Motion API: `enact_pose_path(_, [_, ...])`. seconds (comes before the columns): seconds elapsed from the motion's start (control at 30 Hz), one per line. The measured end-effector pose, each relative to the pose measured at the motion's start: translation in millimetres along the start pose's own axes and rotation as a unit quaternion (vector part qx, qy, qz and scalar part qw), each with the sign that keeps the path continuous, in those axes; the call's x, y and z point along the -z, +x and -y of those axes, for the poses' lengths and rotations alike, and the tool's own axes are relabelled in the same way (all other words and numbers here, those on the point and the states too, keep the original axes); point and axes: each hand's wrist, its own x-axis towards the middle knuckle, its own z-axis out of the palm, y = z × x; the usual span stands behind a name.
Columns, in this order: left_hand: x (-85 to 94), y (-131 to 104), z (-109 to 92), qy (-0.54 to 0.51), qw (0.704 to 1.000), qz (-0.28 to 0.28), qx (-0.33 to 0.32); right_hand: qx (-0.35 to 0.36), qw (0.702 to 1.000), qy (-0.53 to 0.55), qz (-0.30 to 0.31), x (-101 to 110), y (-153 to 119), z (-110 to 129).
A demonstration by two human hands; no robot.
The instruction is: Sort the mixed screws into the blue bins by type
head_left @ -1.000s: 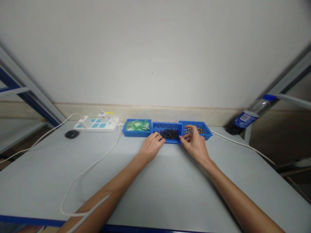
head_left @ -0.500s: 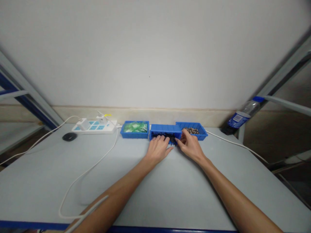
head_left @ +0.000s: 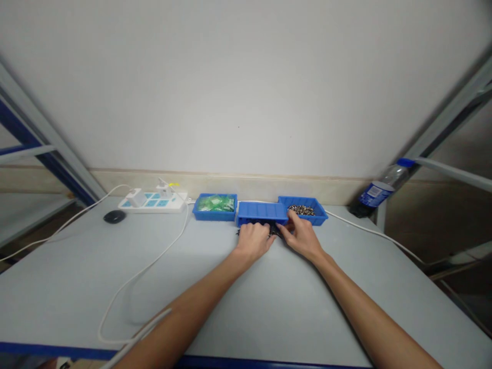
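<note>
A blue plastic bin (head_left: pixel 263 210) lies tipped on its side, its open face toward me and its ribbed wall uppermost. Thin black pieces (head_left: pixel 273 229), too small to identify, show at its mouth and on the table before it. My left hand (head_left: pixel 253 239) is at that mouth, fingers curled down over the black pieces, their tips hidden. At the bin's right end, my right hand (head_left: pixel 302 236) has its thumb and fingers closed on the edge. Just behind the right hand is a second blue bin (head_left: pixel 321 218) with small shiny metal parts (head_left: pixel 302 210).
A third blue bin (head_left: pixel 215 217) with green packets (head_left: pixel 217 203) stands left of the tipped one. Farther left are a white power strip (head_left: pixel 175 204) and a black mouse (head_left: pixel 114 217). A white cable (head_left: pixel 144 266) crosses the table (head_left: pixel 292 318). A bottle (head_left: pixel 374 192) leans at right.
The tipped bin has rolled further toward me, so its mouth shows less and its upper wall more. Black pieces now lie at the table in front. My left hand has drawn slightly nearer, fingers more curled.
</note>
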Motion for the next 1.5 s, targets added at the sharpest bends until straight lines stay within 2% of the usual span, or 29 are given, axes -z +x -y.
enact_pose_path(0.33, [-10.9, -13, 3, -0.041, 0.999, -0.019, -0.014, 0.02, 1.0, -0.006, 0.008, 5, -6, 0])
enact_pose_path(0.53, [-18.1, -25, 13, -0.149, 0.983, -0.091, -0.053, 0.069, 0.995, -0.069, 0.009, 11, -10, -1])
enact_pose_path(0.73, [-11.6, -31, 32, -0.202, 0.959, -0.153, -0.125, 0.107, 0.988, -0.105, -0.024, 13, -10, 2])
enact_pose_path(0.83, [-8.6, -33, 46, -0.18, 0.959, -0.197, -0.094, 0.103, 0.988, -0.098, -0.059, 13, -8, 4])
enact_pose_path(0.93, [-8.8, -34, 61, -0.142, 0.967, -0.21, -0.034, 0.071, 0.99, -0.082, -0.087, 16, -3, 11])
enact_pose_path(1.0, [-10.4, -34, 69, -0.128, 0.971, -0.202, -0.016, 0.034, 0.995, -0.041, -0.089, 21, 5, 16])
enact_pose_path(1.07, [-12.6, -34, 73, -0.126, 0.973, -0.192, -0.023, 0.001, 0.995, 0.005, -0.096, 28, 18, 20])
enact_pose_path(1.13, [-14.1, -34, 74, -0.131, 0.974, -0.177, -0.042, -0.034, 0.996, 0.047, -0.067, 34, 35, 23])
enact_pose_path(1.3, [-13.7, -34, 68, -0.137, 0.978, -0.143, -0.062, -0.109, 0.994, 0.019, 0.0, 41, 78, 25])
enact_pose_path(1.43, [-14.3, -34, 66, -0.141, 0.977, -0.134, -0.085, -0.161, 0.986, -0.012, 0.043, 34, 101, 22])
enact_pose_path(1.5, [-14.4, -34, 64, -0.141, 0.976, -0.13, -0.101, -0.182, 0.982, -0.038, 0.042, 28, 106, 18])
